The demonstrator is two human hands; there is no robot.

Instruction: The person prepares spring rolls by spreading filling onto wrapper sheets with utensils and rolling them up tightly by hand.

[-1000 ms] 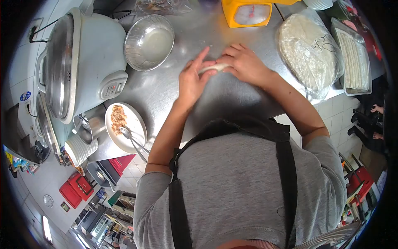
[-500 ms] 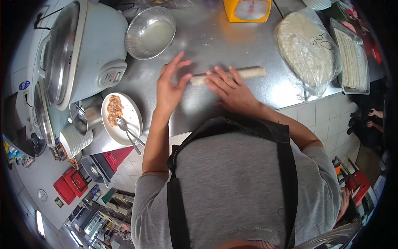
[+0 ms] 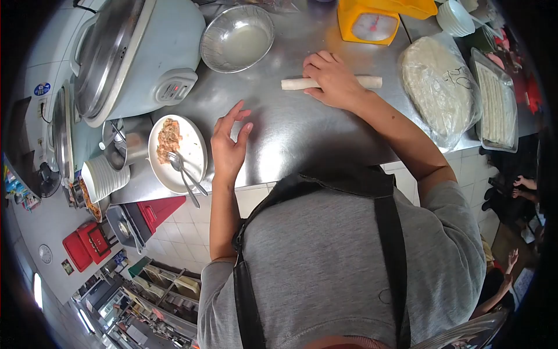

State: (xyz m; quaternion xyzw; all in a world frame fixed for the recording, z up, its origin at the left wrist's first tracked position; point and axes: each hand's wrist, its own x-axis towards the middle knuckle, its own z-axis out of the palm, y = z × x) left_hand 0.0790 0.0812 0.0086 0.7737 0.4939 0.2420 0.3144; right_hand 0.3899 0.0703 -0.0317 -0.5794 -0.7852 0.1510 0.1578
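A long, pale spring roll [image 3: 292, 84] lies crosswise on the steel table. My right hand [image 3: 336, 80] is over its middle, with the fingers bent across the far side and the thumb on the near side; both ends stick out. The part under the palm is hidden. To the left, my left hand [image 3: 230, 139] is open and holds nothing, thumb and fingers apart. Beside it is a white oval plate [image 3: 199, 152] with an orange-brown chopped filling [image 3: 169, 141], plus a fork and a spoon [image 3: 185, 174].
A metal bowl [image 3: 238, 39] with pale liquid sits at the back, near a large cooker [image 3: 168, 52]. A yellow scale [image 3: 372, 26] stands behind the roll. On the right are a plastic-wrapped stack of wrappers [image 3: 439, 90] and a tray [image 3: 507, 145] of several rolls.
My left hand has come away from the roll's left end, back toward the plate. My right hand has moved forward over the roll and curled its fingers. The camera view has shifted.
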